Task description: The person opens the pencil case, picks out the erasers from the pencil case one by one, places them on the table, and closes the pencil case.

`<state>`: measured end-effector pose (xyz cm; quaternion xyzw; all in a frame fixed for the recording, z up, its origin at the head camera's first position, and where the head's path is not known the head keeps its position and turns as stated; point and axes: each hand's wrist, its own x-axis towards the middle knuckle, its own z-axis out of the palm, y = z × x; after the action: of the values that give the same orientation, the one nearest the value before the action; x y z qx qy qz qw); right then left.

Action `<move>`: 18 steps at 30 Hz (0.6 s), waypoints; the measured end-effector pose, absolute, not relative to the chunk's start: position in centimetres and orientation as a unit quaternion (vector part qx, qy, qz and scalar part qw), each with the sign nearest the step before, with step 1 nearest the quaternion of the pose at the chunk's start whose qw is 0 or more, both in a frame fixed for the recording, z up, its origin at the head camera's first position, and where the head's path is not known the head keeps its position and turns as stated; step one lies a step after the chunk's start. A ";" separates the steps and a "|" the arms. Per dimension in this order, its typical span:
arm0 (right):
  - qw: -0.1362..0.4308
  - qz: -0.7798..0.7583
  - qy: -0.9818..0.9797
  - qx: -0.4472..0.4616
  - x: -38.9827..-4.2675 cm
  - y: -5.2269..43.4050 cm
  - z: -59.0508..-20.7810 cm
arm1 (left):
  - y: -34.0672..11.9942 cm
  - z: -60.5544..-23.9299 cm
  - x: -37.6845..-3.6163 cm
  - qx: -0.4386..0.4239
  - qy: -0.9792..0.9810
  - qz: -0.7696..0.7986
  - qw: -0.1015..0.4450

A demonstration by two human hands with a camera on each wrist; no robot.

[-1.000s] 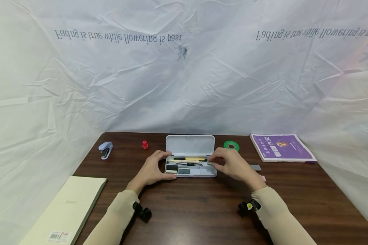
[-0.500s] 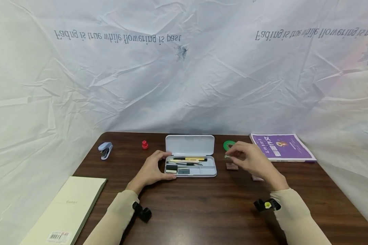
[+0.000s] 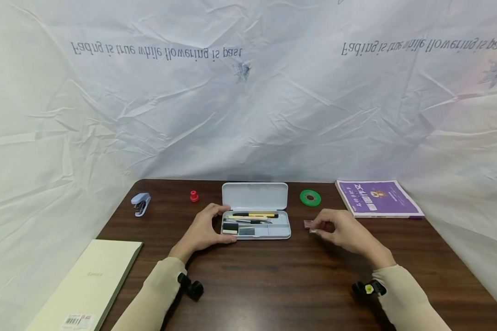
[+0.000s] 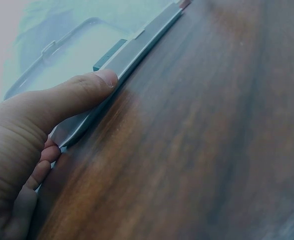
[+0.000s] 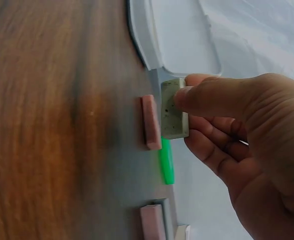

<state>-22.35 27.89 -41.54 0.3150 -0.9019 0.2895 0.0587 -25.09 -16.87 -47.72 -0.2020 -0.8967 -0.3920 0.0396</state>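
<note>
Low and right of centre in the head view, the right hand pinches a speckled eraser just over the surface, right beside a pink eraser. A loose pinch could let it drop onto or knock the pink one. At centre, the left hand curls round the end of the open pencil case, thumb on its rim. Farther back lie a green tape roll, a purple book, a red cap and a stapler; nothing blocks either hand.
</note>
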 end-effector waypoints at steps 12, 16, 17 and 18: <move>-0.024 0.272 -0.910 0.313 -22.4 27.4 -42.6 | -16.8 -47.7 -25.0 -0.201 -0.897 -0.392 0.037; -0.026 0.266 -0.910 0.317 -22.3 27.2 -42.6 | -16.8 -47.6 -25.0 -0.200 -0.898 -0.390 0.036; -0.027 0.266 -0.910 0.318 -22.3 27.3 -42.5 | -16.8 -47.6 -25.0 -0.200 -0.898 -0.391 0.036; -0.028 0.265 -0.909 0.319 -22.3 27.2 -42.5 | -16.8 -47.6 -24.9 -0.201 -0.897 -0.392 0.036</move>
<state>-22.33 27.25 -42.48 0.3187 -0.9095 0.2654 -0.0276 -24.94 -16.85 -47.57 -0.2006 -0.8973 -0.3917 0.0356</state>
